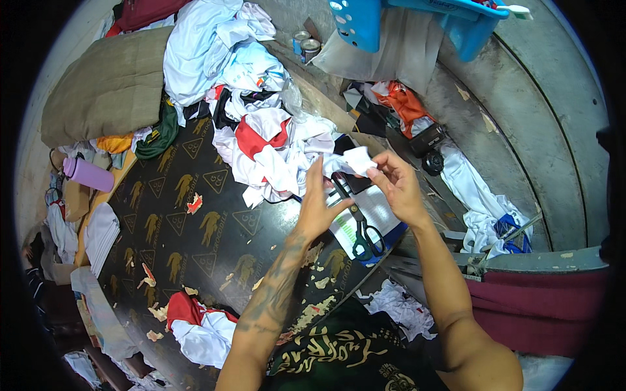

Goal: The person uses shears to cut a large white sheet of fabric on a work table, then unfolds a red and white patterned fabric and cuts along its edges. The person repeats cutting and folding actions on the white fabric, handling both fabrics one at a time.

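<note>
My right hand point(399, 189) pinches a small folded piece of white cloth point(357, 160) between thumb and fingers. Facing it, my left hand point(318, 205) is raised with fingers stretched and thumb apart, beside a heap of white and red garments point(264, 146); nothing shows in its grasp. Below and between the hands, black-handled scissors point(366, 240) lie on a white printed sheet with a blue edge point(391, 218). A dark flat object behind the white cloth is partly covered, and I cannot make out its kind.
A white and red garment point(202, 329) lies near my left forearm, among torn scraps point(149, 277) on the dark board point(179, 225). At the far left are a folded brown cloth point(107, 85) and a purple bottle point(89, 174). A blue plastic basket point(358, 26) and tins point(310, 49) stand far back.
</note>
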The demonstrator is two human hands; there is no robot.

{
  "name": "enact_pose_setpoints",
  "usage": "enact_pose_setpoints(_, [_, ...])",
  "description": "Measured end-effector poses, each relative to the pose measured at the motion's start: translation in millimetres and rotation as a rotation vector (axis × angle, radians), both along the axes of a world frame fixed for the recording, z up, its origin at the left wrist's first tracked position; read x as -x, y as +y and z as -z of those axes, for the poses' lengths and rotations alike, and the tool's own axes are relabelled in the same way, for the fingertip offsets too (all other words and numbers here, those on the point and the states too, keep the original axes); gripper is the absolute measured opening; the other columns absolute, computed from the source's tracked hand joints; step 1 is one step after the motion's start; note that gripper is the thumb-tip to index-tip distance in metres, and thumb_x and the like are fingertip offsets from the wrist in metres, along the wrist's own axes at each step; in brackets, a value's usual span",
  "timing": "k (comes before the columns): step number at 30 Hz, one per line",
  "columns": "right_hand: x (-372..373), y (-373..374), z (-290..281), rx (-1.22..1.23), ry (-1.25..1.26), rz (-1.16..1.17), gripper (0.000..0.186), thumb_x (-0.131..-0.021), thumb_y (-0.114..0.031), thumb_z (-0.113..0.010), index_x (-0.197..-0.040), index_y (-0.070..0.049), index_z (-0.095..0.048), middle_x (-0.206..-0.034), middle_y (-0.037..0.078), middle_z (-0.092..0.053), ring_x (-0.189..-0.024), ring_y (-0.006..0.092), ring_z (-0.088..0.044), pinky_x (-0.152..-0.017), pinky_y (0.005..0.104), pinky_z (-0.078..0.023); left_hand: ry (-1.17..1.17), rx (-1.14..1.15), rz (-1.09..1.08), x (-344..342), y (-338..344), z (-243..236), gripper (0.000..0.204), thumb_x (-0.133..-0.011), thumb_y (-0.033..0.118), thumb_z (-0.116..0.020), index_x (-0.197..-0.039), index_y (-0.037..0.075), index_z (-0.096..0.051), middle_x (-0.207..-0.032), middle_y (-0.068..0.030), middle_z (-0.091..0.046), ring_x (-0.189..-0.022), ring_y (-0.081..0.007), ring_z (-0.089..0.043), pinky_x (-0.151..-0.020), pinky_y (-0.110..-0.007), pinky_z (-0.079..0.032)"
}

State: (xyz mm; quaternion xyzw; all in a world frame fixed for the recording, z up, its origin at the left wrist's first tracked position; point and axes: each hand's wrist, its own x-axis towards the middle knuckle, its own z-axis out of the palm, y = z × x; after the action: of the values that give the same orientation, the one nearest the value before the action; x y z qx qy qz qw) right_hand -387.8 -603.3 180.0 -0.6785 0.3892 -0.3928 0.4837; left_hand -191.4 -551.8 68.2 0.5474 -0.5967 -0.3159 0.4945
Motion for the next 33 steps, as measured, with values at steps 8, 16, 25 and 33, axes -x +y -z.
enact_pose_setpoints(8, [14.1, -5.8, -30.8, -0.207, -0.284, 0.177, 0.013, -0.111, -0.019, -0.064, -0.115, -0.007, -0.059, -0.097, 0.009, -0.077, -0.092, 0.0149, -0.072, -0.088, 0.0326, -0.056, 0.266, -0.276, -0.086, -81.0, -63.0, -40.6, 0.035, -0.107, 0.005, -0.054, -0.139, -0.001, -0.067, -0.110, -0.0104, -0.078, -0.095, -0.0182, -0.073, -0.087, -0.034, -0.059])
enact_pose_setpoints(16, [-114.7, 4.9, 38.4, -0.247, -0.067, -0.115, 0.079, -0.090, 0.002, -0.083, -0.160, -0.005, -0.045, -0.145, 0.010, -0.063, -0.116, 0.0203, -0.071, -0.093, 0.0371, -0.064, 0.352, -0.255, 0.228, -94.1, -29.9, -129.7, 0.038, -0.107, 0.009, -0.061, -0.143, -0.001, -0.066, -0.127, -0.0053, -0.076, -0.118, -0.0153, -0.068, -0.102, -0.032, -0.054])
enact_pose_setpoints(25, [-27.7, -35.3, -22.1, 0.085, -0.419, -0.041, 0.033, -0.112, -0.015, -0.053, -0.142, -0.001, -0.059, -0.115, 0.012, -0.076, -0.090, 0.0197, -0.076, -0.077, 0.0342, -0.063, -0.097, -0.183, -0.273, -157.7, 13.2, -44.8, 0.083, -0.086, 0.011, -0.087, -0.159, 0.006, -0.047, -0.153, -0.0177, -0.058, -0.133, -0.0363, -0.062, -0.116, -0.048, -0.049])
enact_pose_setpoints(33, [-70.6, -72.6, 34.8, 0.272, 0.147, 0.023, 0.070, -0.094, 0.001, -0.070, -0.159, -0.003, -0.046, -0.142, 0.021, -0.065, -0.133, 0.0330, -0.064, -0.113, 0.0425, -0.051, -0.642, -0.451, -0.400, -108.1, -16.3, 60.6, 0.155, -0.057, 0.050, -0.105, -0.178, 0.027, -0.012, -0.182, -0.0265, 0.001, -0.166, -0.0566, -0.005, -0.123, -0.083, -0.016])
